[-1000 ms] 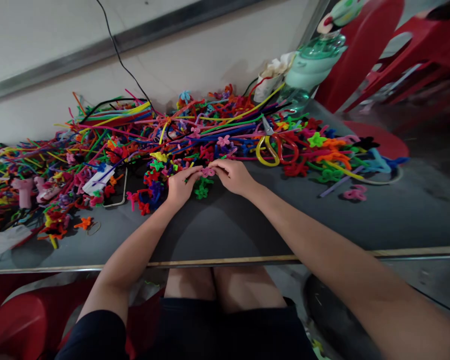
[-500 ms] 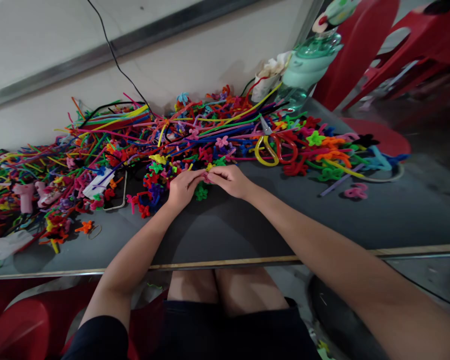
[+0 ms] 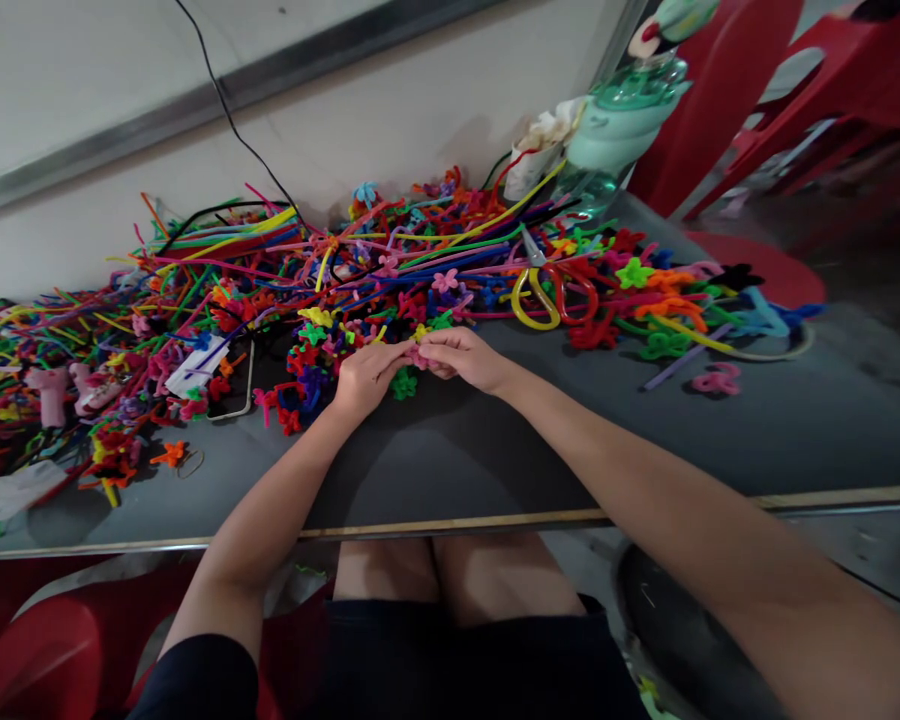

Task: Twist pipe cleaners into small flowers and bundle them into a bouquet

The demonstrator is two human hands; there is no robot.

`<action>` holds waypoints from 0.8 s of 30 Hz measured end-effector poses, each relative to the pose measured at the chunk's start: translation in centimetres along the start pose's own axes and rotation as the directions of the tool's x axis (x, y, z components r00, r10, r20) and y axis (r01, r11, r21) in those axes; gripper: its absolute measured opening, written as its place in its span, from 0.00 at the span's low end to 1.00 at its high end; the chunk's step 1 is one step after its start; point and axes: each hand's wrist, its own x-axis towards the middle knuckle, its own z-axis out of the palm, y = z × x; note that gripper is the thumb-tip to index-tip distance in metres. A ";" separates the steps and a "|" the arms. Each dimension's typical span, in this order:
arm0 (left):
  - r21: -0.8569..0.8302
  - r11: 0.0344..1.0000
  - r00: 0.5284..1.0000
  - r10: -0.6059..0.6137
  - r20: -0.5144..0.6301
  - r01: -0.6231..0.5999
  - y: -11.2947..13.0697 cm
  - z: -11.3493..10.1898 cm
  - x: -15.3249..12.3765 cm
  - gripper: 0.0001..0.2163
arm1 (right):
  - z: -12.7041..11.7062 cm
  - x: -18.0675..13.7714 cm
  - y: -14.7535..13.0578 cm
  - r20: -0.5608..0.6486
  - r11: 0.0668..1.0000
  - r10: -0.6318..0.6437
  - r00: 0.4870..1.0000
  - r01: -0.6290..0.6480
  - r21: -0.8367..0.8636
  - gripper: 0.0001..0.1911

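Left hand: From my remote seat I see the left hand (image 3: pixel 367 378) reaching over the table (image 3: pixel 450 470), thumb and fingertips pinched on a small pink fuzzy piece (image 3: pixel 418 356).
Right hand: The right hand (image 3: pixel 465 358) meets it from the other side, fingers curled, pinching the same piece; I judge so small a thing leaves room for fingertips only.
Pink piece: Between the two hands, just above the tabletop, mostly covered by fingers; I cannot tell its full shape.
Green flower: A green fuzzy flower (image 3: pixel 403 384) lies just below the fingertips, on the near side.
Heap: A tangled heap of coloured fuzzy stems (image 3: pixel 262 270) runs along the wall, which leaves the near strip for the forearms.
Scissors: The scissors (image 3: pixel 536 295) rest on the heap's near edge, handles towards the wearer, presumably for easy reach.
Bottle: A green bottle (image 3: pixel 619 130) stands at the back right.
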 end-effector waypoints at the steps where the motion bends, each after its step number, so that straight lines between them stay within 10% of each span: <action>1: -0.002 1.000 1.000 0.009 0.005 -0.009 0.0 0.0 0.0 0.09 | 0.0 0.0 0.0 0.005 1.000 0.004 1.000 -0.004 0.010 0.16; 24: 0.074 0.995 0.995 0.069 -0.068 -0.064 0.6 -0.2 -0.2 0.06 | -0.1 0.2 0.2 0.029 1.000 0.023 0.999 -0.022 -0.012 0.16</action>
